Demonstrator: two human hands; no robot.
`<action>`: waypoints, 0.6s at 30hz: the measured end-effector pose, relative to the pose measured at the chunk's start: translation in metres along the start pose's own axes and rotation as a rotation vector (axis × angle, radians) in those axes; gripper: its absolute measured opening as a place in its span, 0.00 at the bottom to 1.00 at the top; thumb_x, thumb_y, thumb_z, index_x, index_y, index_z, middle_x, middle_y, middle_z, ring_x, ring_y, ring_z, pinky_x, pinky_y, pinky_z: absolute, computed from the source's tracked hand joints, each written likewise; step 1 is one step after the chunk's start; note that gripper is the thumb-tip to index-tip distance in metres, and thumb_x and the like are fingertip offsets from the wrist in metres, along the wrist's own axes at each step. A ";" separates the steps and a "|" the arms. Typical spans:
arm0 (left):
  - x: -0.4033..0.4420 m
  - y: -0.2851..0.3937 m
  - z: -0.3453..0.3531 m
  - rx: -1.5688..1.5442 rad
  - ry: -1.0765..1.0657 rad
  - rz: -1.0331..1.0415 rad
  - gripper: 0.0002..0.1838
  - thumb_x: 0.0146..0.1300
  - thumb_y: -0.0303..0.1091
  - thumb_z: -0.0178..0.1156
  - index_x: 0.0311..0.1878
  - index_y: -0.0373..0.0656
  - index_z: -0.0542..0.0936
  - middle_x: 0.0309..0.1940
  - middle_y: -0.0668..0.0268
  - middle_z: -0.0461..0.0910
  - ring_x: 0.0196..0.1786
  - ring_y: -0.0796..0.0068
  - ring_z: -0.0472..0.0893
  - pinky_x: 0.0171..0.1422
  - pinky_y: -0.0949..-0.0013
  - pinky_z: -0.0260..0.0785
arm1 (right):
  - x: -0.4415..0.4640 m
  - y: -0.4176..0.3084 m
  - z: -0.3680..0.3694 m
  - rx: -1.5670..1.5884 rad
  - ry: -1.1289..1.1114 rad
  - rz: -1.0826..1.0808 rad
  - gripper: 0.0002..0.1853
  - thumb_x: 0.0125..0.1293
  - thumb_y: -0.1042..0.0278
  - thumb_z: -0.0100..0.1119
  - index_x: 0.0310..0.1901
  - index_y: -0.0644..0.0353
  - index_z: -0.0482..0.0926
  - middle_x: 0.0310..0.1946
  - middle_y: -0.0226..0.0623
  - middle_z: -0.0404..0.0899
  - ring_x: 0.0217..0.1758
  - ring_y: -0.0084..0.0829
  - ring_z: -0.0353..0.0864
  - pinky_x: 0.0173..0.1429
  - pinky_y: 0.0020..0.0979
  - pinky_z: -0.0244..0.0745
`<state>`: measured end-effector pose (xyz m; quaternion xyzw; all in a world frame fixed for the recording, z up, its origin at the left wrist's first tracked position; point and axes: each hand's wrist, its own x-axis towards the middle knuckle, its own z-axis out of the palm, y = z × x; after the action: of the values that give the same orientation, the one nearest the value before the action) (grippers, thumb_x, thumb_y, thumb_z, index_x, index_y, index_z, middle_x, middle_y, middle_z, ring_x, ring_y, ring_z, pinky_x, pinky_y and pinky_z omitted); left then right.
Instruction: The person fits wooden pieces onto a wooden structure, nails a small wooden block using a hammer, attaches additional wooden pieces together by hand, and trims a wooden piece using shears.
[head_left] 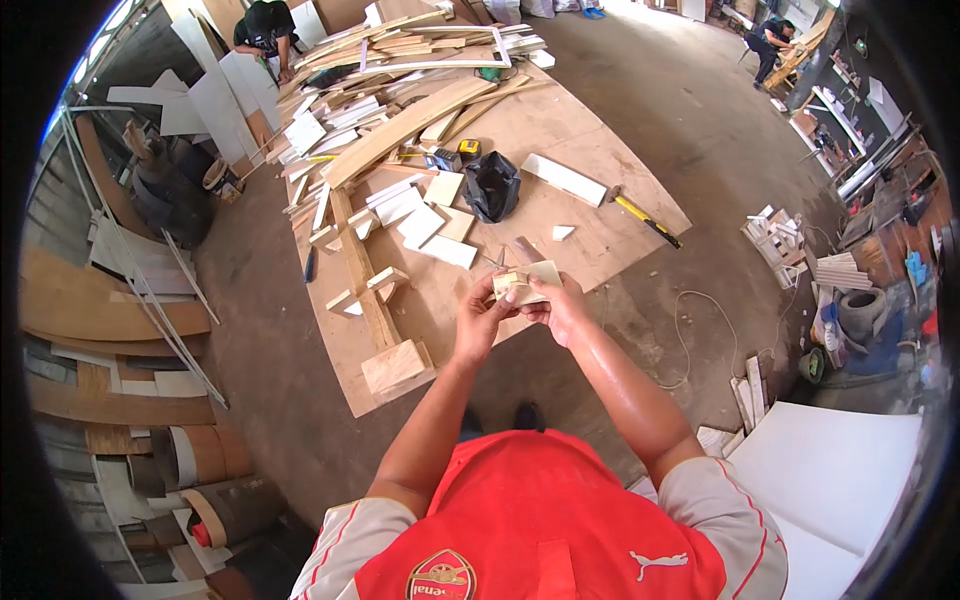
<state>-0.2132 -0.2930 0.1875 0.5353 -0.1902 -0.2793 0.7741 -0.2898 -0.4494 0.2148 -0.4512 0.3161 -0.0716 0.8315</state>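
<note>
Both my hands meet over the near edge of the wooden table, around a small pale wooden piece. My left hand grips the piece's left side, thumb on top. On its right side, my right hand has its fingers wrapped round the edge. Just beyond the hands, a thin pointed metal tool lies on the table. A small white offcut and a hammer with a yellow and black handle lie further right. A black plastic bag stands beyond, beside white boards.
Wood strips are piled on the table's far end. A long plank assembly and a wooden block lie at left. One person is at the far left, another at the far right. A cord crosses the floor.
</note>
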 end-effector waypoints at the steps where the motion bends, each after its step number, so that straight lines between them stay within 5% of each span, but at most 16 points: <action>1: 0.000 0.000 -0.003 0.014 -0.003 -0.009 0.25 0.78 0.32 0.64 0.74 0.40 0.75 0.61 0.64 0.84 0.57 0.72 0.86 0.58 0.67 0.84 | 0.001 0.003 0.000 0.011 -0.014 0.015 0.16 0.75 0.61 0.68 0.55 0.62 0.79 0.40 0.41 0.88 0.28 0.29 0.88 0.31 0.29 0.84; 7: -0.001 0.003 -0.016 0.063 0.020 -0.106 0.19 0.79 0.38 0.64 0.66 0.37 0.83 0.55 0.62 0.87 0.53 0.72 0.87 0.53 0.66 0.86 | -0.008 0.009 0.002 0.048 -0.036 0.029 0.17 0.75 0.61 0.67 0.58 0.62 0.78 0.39 0.40 0.88 0.28 0.29 0.87 0.30 0.28 0.83; 13: -0.002 -0.004 -0.004 0.042 0.095 -0.107 0.23 0.81 0.46 0.61 0.63 0.34 0.84 0.53 0.60 0.86 0.51 0.70 0.87 0.53 0.61 0.88 | -0.022 0.007 0.007 0.013 0.093 -0.098 0.30 0.75 0.65 0.67 0.73 0.50 0.64 0.44 0.40 0.85 0.26 0.29 0.86 0.30 0.30 0.83; 18: -0.003 -0.012 -0.002 0.012 0.073 -0.112 0.22 0.81 0.44 0.61 0.62 0.33 0.84 0.51 0.61 0.86 0.51 0.71 0.87 0.54 0.61 0.88 | -0.022 0.009 -0.003 0.018 0.088 -0.086 0.32 0.76 0.67 0.66 0.76 0.43 0.61 0.46 0.39 0.84 0.26 0.29 0.86 0.29 0.31 0.84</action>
<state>-0.2171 -0.2926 0.1758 0.5596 -0.1332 -0.3014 0.7604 -0.3100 -0.4373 0.2169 -0.4532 0.3318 -0.1300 0.8171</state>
